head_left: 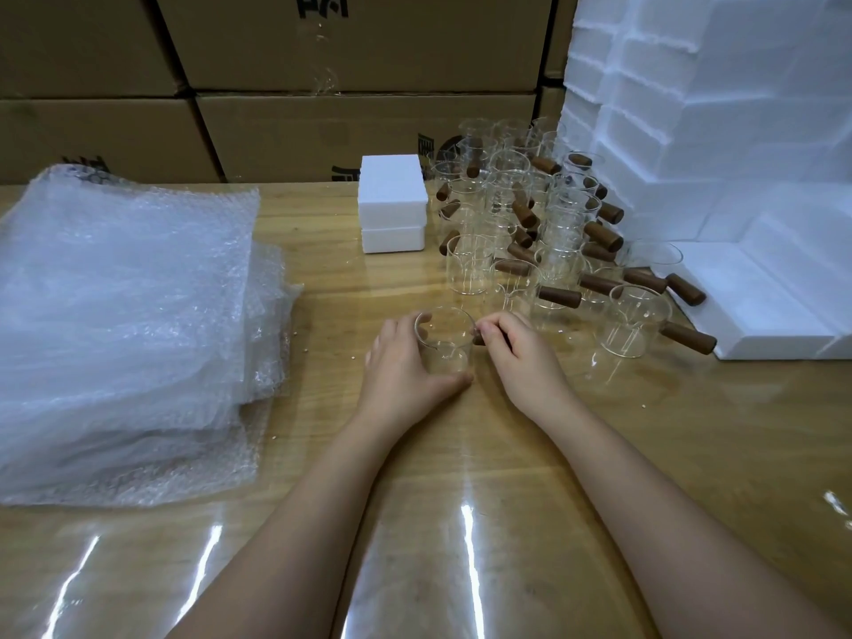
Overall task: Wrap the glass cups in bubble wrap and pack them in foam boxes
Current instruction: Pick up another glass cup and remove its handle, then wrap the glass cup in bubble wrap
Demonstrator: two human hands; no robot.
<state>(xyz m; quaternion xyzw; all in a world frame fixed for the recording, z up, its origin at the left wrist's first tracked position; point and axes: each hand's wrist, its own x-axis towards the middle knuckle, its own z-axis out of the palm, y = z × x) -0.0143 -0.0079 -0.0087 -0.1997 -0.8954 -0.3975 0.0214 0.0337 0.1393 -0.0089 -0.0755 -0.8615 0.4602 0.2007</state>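
The surface (pixel 322 279) is light brown wood with darker grain lines and bright white shine marks. The glass cups (pixel 507 214) are clear, and their handles (pixel 604 236) are dark brown. The foam boxes (pixel 392 186) are plain white. The bubble wrap (pixel 124 315) is see-through and pale, dotted all over with little bubbles. The cardboard boxes (pixel 369 39) are tan with black print.

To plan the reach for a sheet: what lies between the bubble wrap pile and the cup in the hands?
Head view: bare wooden table with a few tiny crumbs, then the left hand gripping the glass cup.
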